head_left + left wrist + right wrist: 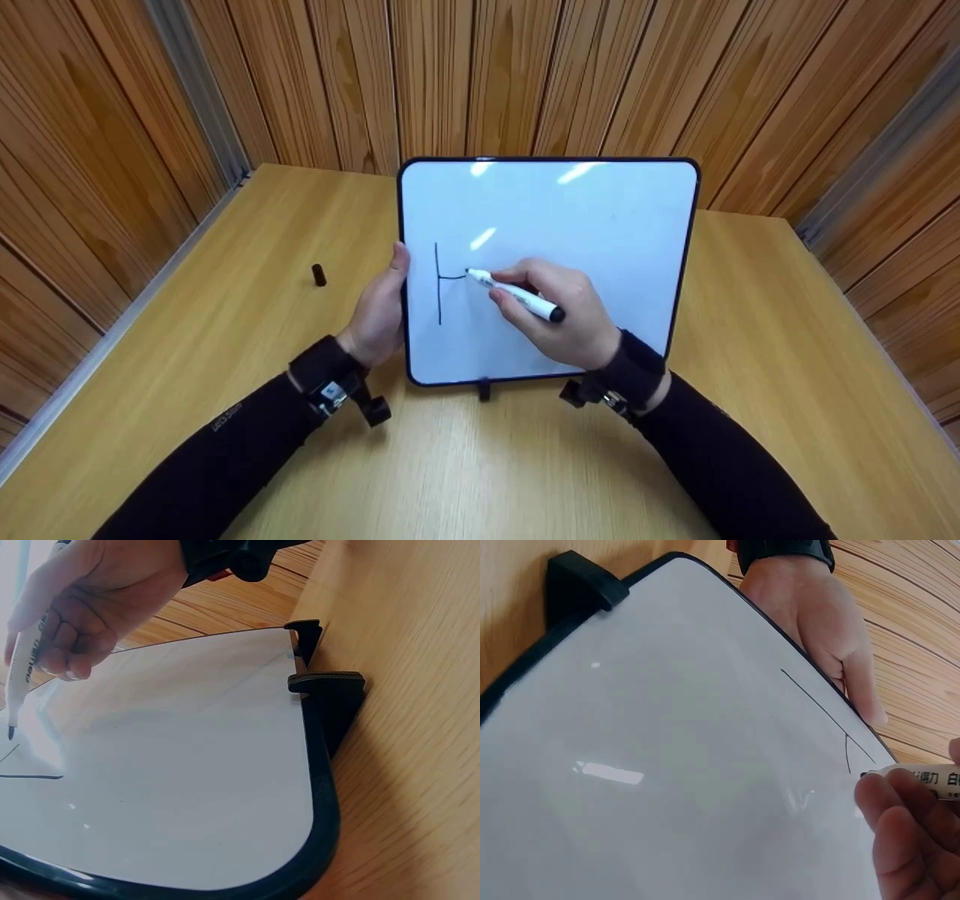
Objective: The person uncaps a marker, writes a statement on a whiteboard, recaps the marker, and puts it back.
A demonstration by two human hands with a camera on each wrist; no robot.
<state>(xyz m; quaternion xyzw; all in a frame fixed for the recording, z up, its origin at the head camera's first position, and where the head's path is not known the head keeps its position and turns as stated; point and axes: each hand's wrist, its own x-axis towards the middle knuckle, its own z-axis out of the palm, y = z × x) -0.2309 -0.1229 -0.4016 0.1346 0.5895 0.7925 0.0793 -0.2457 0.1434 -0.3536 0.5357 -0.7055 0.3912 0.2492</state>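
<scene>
Whiteboard [555,225]: black-rimmed, propped at a tilt on the desk [510,457], its lower edge caught by black stand hooks [330,701].
Right hand [581,315]: in front of the board, fingers and thumb pinching a white dry-erase marker [529,301].
Marker tip [467,271]: at the free end of a short stroke [452,278]; actual contact is too fine to tell.
Ink: a long upright line [438,296] near the left rim, with that stroke branching rightward from about its middle.
Left hand [379,315]: against the left rim, thumb straight along it; the other fingers are hidden behind, so I cannot tell whether they curl.
Marker cap [319,275]: off, on the desk, left of the left hand.
Step in hand: apparently drawing the side stroke.
Next move: calls for light, even tip pressure and a well-braced board.
</scene>
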